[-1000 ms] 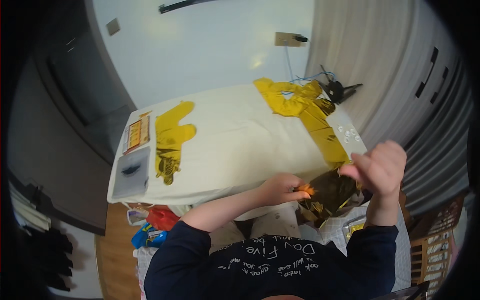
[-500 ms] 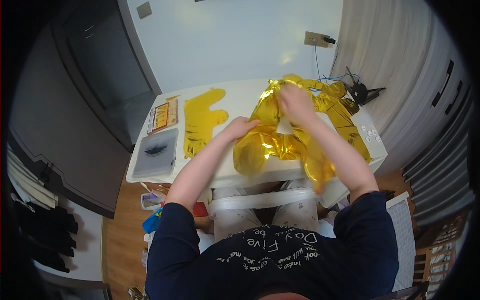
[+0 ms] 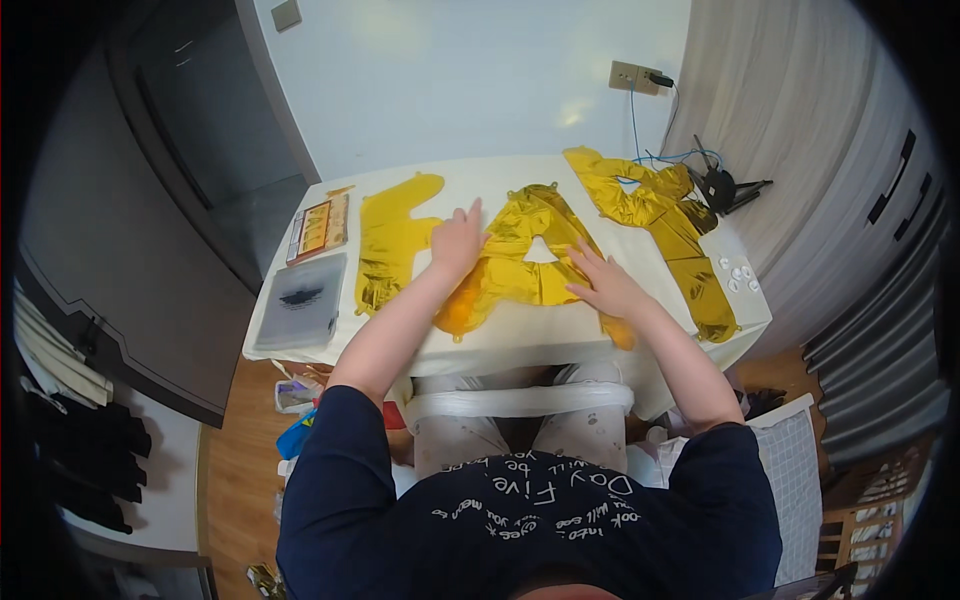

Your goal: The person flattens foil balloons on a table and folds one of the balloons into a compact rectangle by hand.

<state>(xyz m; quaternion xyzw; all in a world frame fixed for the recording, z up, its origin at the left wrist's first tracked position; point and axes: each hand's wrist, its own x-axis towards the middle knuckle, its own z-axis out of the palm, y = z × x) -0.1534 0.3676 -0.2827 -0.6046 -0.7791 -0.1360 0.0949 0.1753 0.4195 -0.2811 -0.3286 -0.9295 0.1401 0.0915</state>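
A gold foil balloon shaped like the letter A (image 3: 515,225), uninflated, lies flat in front of me with its top pointing away. My left hand (image 3: 459,243) rests at its left side, fingers stretched out toward the far edge. My right hand (image 3: 607,282) lies with spread fingers on its right leg. To the left is a flat gold foil balloon shaped like an F (image 3: 385,240), close to my left hand. Farther right lies another crumpled gold foil balloon (image 3: 685,255), its letter hard to make out.
A cream-covered table (image 3: 400,345) carries everything. On its left are a printed packet (image 3: 320,228) and a grey translucent case (image 3: 300,303). Small white discs (image 3: 737,273) lie at the right edge, near a black router (image 3: 718,188) with cables. A wall socket (image 3: 635,77) is above.
The A-shaped balloon has gone from lifted and bunched to spread flat, apart from the right-hand balloon. My right hand has come down toward me; my left has moved slightly left.
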